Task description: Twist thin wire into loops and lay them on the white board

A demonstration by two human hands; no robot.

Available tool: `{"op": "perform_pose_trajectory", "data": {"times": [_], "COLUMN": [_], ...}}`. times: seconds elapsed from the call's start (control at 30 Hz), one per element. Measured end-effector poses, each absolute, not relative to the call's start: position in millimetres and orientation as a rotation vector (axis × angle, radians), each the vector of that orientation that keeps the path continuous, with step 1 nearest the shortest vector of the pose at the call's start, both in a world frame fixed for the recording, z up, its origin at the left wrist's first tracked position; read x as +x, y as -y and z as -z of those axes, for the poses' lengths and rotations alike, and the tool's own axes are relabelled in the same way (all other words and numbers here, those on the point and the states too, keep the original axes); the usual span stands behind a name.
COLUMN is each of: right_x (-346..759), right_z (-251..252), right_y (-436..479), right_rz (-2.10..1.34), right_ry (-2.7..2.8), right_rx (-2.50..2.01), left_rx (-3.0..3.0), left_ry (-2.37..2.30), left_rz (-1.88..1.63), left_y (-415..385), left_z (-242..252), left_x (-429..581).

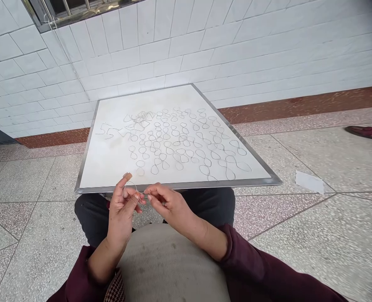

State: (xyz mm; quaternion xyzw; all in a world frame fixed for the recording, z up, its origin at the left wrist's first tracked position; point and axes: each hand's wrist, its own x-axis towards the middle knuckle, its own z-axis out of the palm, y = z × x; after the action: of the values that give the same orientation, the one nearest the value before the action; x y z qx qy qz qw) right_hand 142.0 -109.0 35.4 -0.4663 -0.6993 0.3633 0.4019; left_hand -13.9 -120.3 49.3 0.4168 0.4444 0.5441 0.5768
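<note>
My left hand (124, 207) pinches a thin wire (132, 183) between thumb and finger, with its index finger raised inside or beside the curved part. Close beside it, my right hand (170, 206) is closed on the wire's other end. Both hands are in front of the near edge of a white board (110, 172) with a metal rim. Many wire figure-eights (161, 161) lie in rows over its middle and right. Toward the back left is a tangled heap of bent wires (143, 117), with several loose bent wire pieces (106, 130) left of it.
A white tiled wall (173, 54) rises behind the board, with a barred window (72, 8) at upper left. On the speckled floor (268, 159) lies a white paper scrap (309, 182) at the right. A dark red shoe (367, 133) shows at the far right.
</note>
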Motion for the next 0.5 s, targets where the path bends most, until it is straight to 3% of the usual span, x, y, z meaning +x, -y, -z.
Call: {"op": "perform_pose_trajectory", "data": {"times": [0.2,0.5], "right_x": [138.7,139.9], "right_z": [-29.4,-28.1], "right_y": [110.3,111.3], "right_rz": [-0.739,-0.777], "right_ry": [1.793,1.766], "right_rx": [-1.093,-1.167], "left_rx": [0.955,1.073], "left_ry": [-0.977,-0.981], "left_rz": [-1.322,-1.317], "left_y": [121.5,125.0], "left_z": [-46.5,-43.7], "left_x": [-10.0,-8.0]}}
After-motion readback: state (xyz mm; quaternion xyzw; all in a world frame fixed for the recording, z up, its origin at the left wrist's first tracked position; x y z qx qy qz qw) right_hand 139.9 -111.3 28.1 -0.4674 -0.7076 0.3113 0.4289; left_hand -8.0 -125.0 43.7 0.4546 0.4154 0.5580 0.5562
